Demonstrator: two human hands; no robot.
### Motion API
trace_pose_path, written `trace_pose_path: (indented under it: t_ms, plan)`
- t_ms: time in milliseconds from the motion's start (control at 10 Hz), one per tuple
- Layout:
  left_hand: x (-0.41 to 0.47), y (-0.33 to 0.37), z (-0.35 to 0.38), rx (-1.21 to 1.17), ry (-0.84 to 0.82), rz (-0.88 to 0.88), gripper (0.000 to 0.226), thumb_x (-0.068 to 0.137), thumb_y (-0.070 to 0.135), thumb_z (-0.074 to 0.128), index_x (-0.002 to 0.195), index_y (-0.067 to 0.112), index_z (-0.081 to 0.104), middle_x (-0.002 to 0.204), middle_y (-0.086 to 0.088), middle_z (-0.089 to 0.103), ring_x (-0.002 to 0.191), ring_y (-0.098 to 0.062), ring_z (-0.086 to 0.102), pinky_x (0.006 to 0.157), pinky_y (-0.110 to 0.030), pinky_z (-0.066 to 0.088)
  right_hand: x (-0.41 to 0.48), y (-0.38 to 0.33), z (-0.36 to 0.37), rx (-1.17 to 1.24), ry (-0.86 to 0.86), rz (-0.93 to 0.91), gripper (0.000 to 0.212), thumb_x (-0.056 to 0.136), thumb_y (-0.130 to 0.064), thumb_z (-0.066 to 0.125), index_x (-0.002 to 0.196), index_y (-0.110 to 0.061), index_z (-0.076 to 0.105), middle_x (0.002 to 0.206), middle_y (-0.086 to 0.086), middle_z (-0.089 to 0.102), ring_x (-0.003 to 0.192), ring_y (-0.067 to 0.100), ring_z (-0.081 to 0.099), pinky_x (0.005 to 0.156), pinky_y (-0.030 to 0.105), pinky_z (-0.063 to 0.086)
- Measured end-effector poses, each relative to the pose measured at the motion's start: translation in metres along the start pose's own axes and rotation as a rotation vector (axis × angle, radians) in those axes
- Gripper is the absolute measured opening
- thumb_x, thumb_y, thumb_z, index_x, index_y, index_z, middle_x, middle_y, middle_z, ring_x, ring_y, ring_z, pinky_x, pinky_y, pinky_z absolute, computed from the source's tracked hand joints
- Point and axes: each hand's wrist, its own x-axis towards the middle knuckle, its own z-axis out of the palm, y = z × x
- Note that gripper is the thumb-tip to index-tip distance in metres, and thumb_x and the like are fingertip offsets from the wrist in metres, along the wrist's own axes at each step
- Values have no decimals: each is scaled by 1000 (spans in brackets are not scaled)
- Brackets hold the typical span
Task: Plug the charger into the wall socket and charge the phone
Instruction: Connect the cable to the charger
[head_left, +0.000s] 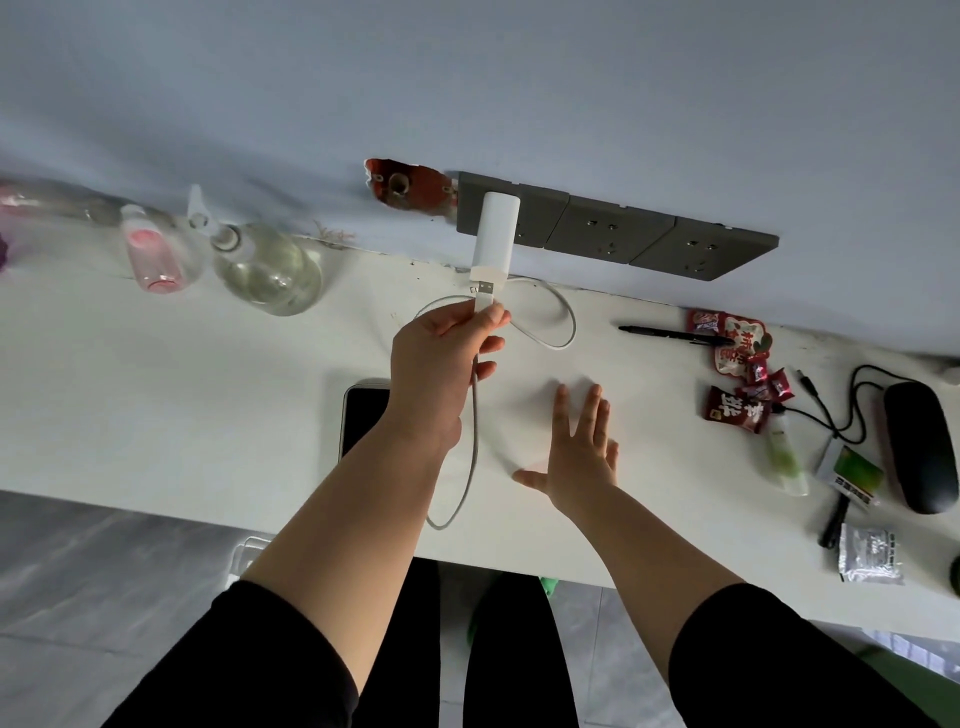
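A white charger (494, 234) sticks out of the leftmost grey wall socket (524, 215), plugged in above the white desk (156, 395). My left hand (447, 358) pinches the USB plug (484, 296) of a white cable (561, 322) just below the charger's port; the metal tip is outside the port. The cable loops on the desk and runs down under my left forearm. A dark phone (363, 415) lies face up on the desk, partly hidden by my left wrist. My right hand (576, 452) hovers open over the desk, fingers spread, holding nothing.
Two more grey sockets (660, 244) sit to the right. Clear bottles (265, 265) and a pink bottle (156, 254) stand at the left by the wall. A pen (670, 335), snack packets (737, 374), a black mouse (919, 447) and black cable (841, 415) lie at the right.
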Motion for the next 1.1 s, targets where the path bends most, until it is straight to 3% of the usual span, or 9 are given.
trace_pose_path:
  t_ms: [100, 200, 300, 400, 600, 1100]
  plan:
    - [-6, -5, 1, 2, 12, -7, 8, 83, 22, 71, 77, 18, 75, 70, 9, 75, 54, 1, 63, 51, -12, 51, 0, 0, -1, 3, -4, 1, 123, 75, -57, 67, 144, -23, -29, 150, 16, -37, 144, 33, -22, 117, 50, 13]
    - [-12, -13, -2, 1, -32, -37, 14, 89, 27, 64, 82, 19, 74, 78, 7, 78, 55, 0, 63, 51, -12, 51, 0, 0, 0, 10, -4, 4, 124, 74, -57, 68, 144, -24, -29, 150, 15, -38, 143, 33, -23, 118, 51, 13]
    - [-15, -19, -7, -41, -109, -101, 25, 94, 33, 55, 100, 15, 71, 87, 2, 78, 60, -3, 65, 54, -15, 52, 1, 0, 1, 16, -3, 5, 124, 74, -56, 68, 144, -24, -29, 150, 15, -38, 143, 32, -23, 117, 51, 12]
    - [-14, -19, -7, -114, -122, -121, 24, 95, 30, 54, 96, 15, 73, 83, 1, 65, 57, -5, 60, 54, -16, 52, 1, 0, 1, 20, -3, 3, 124, 74, -57, 68, 144, -24, -29, 150, 15, -38, 143, 32, -23, 117, 51, 11]
    - [-6, -6, -5, -217, -92, -110, 13, 87, 15, 66, 78, 9, 73, 65, 3, 72, 53, -4, 64, 47, -12, 49, -1, 0, -1, 9, 0, -2, 122, 75, -57, 67, 144, -24, -28, 151, 15, -36, 144, 31, -22, 117, 49, 12]
    - [-1, -1, -3, -406, -107, -112, 16, 94, 11, 57, 89, 4, 70, 77, -5, 76, 71, -13, 74, 64, -18, 59, -3, -2, -4, -16, -7, 3, 120, 76, -58, 64, 144, -23, -28, 151, 16, -36, 144, 32, -21, 117, 48, 12]
